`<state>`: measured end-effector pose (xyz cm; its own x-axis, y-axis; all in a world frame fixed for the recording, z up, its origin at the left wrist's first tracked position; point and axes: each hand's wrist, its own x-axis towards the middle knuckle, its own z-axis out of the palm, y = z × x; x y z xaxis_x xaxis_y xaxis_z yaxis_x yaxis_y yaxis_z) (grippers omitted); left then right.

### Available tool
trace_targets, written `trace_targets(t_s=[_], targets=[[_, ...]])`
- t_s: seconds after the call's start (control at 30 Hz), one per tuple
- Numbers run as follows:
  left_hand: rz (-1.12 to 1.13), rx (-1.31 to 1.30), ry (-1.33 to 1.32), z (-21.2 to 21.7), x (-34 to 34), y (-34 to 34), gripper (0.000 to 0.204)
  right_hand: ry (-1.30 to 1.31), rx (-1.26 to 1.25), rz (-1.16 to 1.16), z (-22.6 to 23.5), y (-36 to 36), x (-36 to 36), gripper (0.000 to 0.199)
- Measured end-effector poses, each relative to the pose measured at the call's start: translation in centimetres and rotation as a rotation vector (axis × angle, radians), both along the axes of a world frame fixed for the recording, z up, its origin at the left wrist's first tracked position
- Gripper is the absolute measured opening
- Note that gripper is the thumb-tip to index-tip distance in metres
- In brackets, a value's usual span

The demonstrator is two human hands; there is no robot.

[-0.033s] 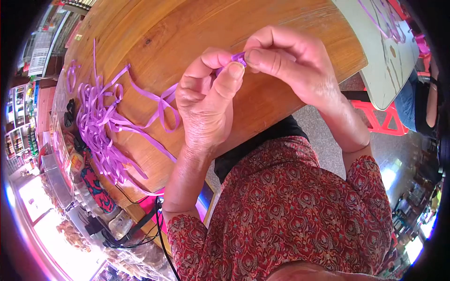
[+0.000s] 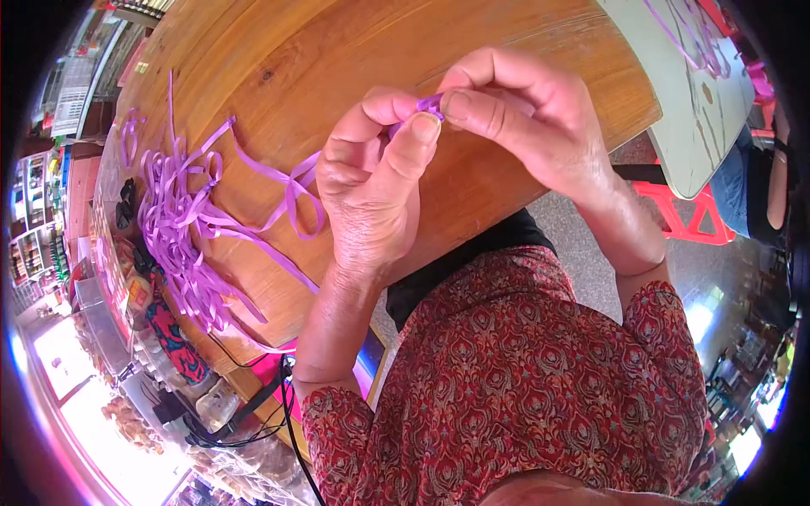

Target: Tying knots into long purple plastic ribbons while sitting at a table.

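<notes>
**Purple satin ribbon fold (image 2: 430, 102) pinched by both hands**

The fold sits above the wooden bench (image 2: 337, 51), between narrow thumb-and-finger grips: left hand (image 2: 371, 177) underneath and to its left, right hand (image 2: 544, 122) at its right end. Its long axis is unclear. The loose ribbon heap (image 2: 181, 219) lies nearer the left hand. No writing is legible on the ribbon.

Left grip (image 2: 369, 173) seemingly hides part of the purple ribbon (image 2: 430, 103).

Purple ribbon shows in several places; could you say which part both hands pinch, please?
The small bit between left hand and right hand; the heap and upper-right strands lie outside their grip.
</notes>
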<state>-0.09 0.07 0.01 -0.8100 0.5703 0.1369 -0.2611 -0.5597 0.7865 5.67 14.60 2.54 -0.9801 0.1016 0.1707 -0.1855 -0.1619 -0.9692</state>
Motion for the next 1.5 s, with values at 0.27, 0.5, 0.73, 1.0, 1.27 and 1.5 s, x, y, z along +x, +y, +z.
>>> trace_targets(t_s=[0.27, 0.5, 0.73, 1.0, 1.27, 1.5], targets=[[0.071, -0.040, 0.030, 0.0, 0.0, -0.3, 0.011, 0.567, 0.666, -0.369, -0.4, 0.0, -0.5, 0.020], [0.076, -0.055, 0.150, 0.1, 0.1, -0.3, 0.010, 0.418, 0.477, -0.226, -0.2, 0.1, -0.1, 0.015], [0.052, -0.105, 0.270, -0.3, -0.1, -0.2, 0.012, 0.280, 0.418, -0.167, 0.1, 0.5, 0.4, 0.010], [0.054, -0.237, 0.298, 0.6, 0.5, 0.4, 0.014, 0.236, 0.236, -0.218, -1.5, 0.6, 0.5, 0.004], [0.117, -0.366, 0.211, 0.9, 1.0, 0.2, 0.011, 0.048, 0.001, -0.190, -1.9, 0.8, 0.8, 0.003], [0.138, -0.343, 0.150, 0.9, 1.0, 0.1, 0.010, 0.171, 0.251, -0.217, -1.3, 1.4, 1.1, 0.020]])
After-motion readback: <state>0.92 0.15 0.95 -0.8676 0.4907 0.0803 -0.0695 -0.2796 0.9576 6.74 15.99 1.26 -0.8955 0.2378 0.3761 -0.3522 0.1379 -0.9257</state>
